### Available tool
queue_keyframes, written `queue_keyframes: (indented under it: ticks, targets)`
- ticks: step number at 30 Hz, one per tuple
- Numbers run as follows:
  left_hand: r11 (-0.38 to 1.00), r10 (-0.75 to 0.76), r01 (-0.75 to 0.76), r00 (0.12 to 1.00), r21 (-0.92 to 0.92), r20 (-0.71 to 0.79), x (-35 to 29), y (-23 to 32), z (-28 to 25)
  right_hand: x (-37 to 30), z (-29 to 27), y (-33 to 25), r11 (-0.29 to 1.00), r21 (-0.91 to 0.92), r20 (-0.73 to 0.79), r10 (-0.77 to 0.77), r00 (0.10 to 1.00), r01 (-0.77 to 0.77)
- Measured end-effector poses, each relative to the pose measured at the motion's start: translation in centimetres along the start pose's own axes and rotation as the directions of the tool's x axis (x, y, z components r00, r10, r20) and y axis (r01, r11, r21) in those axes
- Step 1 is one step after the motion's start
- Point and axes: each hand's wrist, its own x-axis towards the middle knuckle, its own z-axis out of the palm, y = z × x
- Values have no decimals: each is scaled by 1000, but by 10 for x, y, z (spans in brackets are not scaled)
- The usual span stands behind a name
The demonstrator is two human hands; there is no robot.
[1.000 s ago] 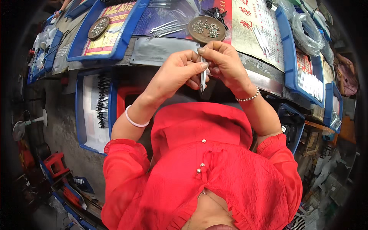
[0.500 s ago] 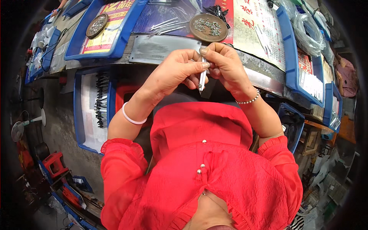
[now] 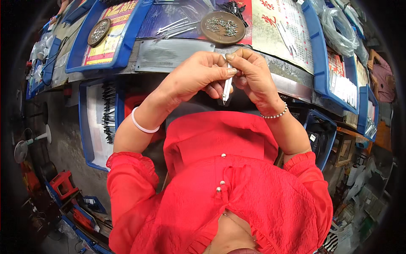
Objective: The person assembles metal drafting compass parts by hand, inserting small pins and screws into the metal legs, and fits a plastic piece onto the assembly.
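Note:
My left hand (image 3: 201, 75) and my right hand (image 3: 253, 76) meet in front of the bench edge, both closed on one slim silver metal piece with a pointed lower end (image 3: 227, 89). The left thumb presses along its upper part, with the fingers curled beneath. At its top end the right thumb and forefinger pinch it; whether they also hold a tiny part there is hidden. Just beyond the hands lies a grey metal plate (image 3: 169, 56). A round brown dish of small metal parts (image 3: 223, 41) stands behind them, with several slim silver strips (image 3: 177, 28) to its left.
A blue tray (image 3: 95, 65) at the far left bears another dish of small parts (image 3: 99, 32). Below it, another blue tray (image 3: 95, 164) holds a row of black pieces (image 3: 108, 112). At right, a blue tray (image 3: 321, 82) holds white strips (image 3: 343, 91). Black parts (image 3: 234, 9) lie behind the dish.
The bench and trays have shifted slightly left in the view. Both hands still grip the silver piece, which sits a little lower and tilts slightly more.

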Motion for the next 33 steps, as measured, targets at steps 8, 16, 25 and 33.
queue_keyframes:
  ticks: [8,16,25,33]
  targets:
    - [999,-27,28,1000,-46,15,13,-5,-1,0,-8,-1,995,91,-13,39,999,-38]
    - [997,-36,40,997,-64,65,23,-8,10,-12,-15,5,983,185,-87,3,996,13]
    - [997,-53,58,994,-50,96,34,-12,14,-16,-24,11,966,259,-126,12,992,21]
    - [995,-52,58,996,-78,73,35,-16,14,-14,-25,13,964,266,-119,22,993,10]
